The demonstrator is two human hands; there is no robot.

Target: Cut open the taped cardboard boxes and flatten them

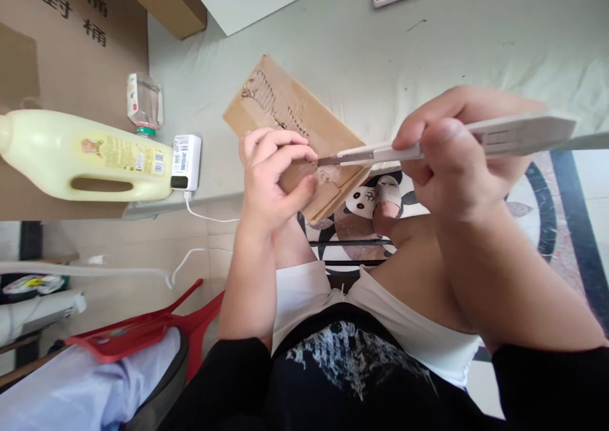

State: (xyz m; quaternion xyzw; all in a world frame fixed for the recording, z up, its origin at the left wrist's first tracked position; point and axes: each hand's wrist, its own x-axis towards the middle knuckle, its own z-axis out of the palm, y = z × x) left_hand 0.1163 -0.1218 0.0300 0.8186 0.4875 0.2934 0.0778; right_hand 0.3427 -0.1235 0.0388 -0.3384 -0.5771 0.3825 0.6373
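A white table (428, 56) fills the top of the view, its edge running just above the person's lap; below it show pale floor tiles and a patterned floor with dark lines. On the table's left stands a big brown box (71, 44) with printed characters. A cream jug (80, 158) lies on its side before the box, with a small clear bottle (145, 104) and a white charger (186, 162) just beside it. A red chair (143, 332) sits low on the left.

The cardboard (295, 126) juts over the table edge, tilted. The left hand (273, 180) pinches its near end, fingers curled on top, thumb beneath. The right hand (451, 164) is closed around a white knife (476, 140), whose blade tip touches the cardboard just beside the left fingertips.
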